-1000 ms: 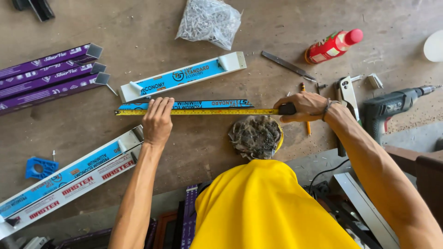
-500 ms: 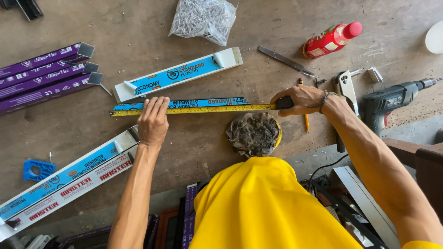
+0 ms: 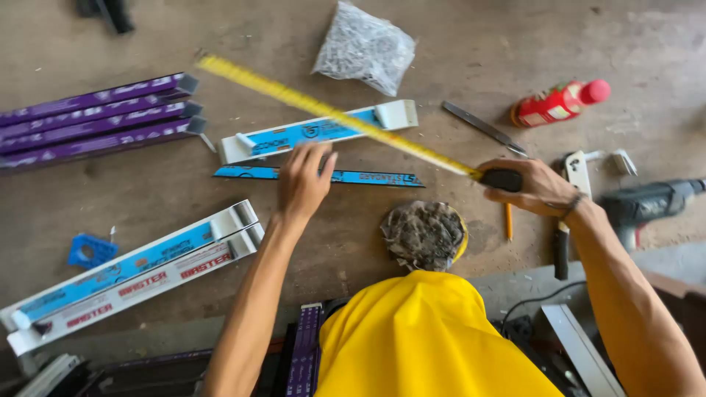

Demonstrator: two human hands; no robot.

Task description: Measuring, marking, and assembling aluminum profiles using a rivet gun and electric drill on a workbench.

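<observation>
Yellow steel measuring tape (image 3: 331, 115) slants across my view, its free end lifted up toward the upper left above the purple wrapped strips (image 3: 95, 121) and its blade running down to the right, passing over the white rail with the blue label (image 3: 316, 132). At the far left I see two long white rails with blue and red labels (image 3: 132, 276) lying side by side on the brown floor (image 3: 184, 187), with a small blue plastic bracket (image 3: 92, 251) just beside them. My left hand (image 3: 303, 184) is released, fingers spread flat, its fingertips touching the thin blue strip (image 3: 323, 176) under the tape; it grips nothing. Above, a clear bag of small metal parts (image 3: 364, 48) sits well apart. Further right, my right hand (image 3: 533, 187) is clenched around the black case of the tape (image 3: 501, 179). Beyond it lie a flat grey metal blade (image 3: 482, 126), a red bottle on its side (image 3: 559, 103), a yellow pencil (image 3: 508, 220) and a dark power drill (image 3: 651, 202).
</observation>
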